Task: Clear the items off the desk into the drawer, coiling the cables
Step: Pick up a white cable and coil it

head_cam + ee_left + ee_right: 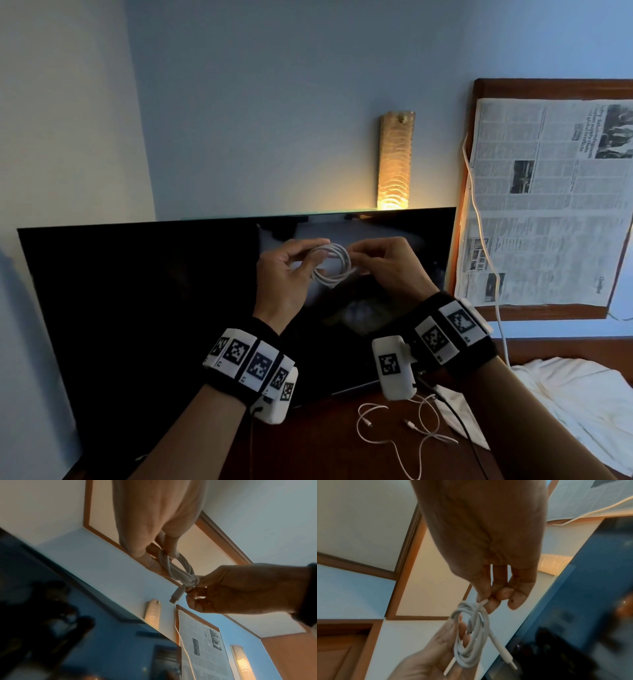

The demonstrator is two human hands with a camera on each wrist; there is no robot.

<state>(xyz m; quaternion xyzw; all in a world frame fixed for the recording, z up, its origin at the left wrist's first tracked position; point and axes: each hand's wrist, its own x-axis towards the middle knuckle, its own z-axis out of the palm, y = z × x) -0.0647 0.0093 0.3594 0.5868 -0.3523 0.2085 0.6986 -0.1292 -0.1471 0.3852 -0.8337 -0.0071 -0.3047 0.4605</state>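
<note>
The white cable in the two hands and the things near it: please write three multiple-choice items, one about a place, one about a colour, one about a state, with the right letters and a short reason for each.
1. Where is the loose cable?
A. On the wooden desk, below the hands
B. On top of the newspaper
C. Over the lamp

2. What colour is the coiled cable?
A. Black
B. White
C. Red

3. What is the state of the coiled cable?
A. Lying straight on the desk
B. Plugged into the screen
C. Wound in loops, held in the air by both hands

Answers:
1 A: it sprawls uncoiled on the desk in front of the dark screen.
2 B: both wrist views show it white.
3 C: the left hand holds the loops, and the right hand pinches the coil near one end.
</note>
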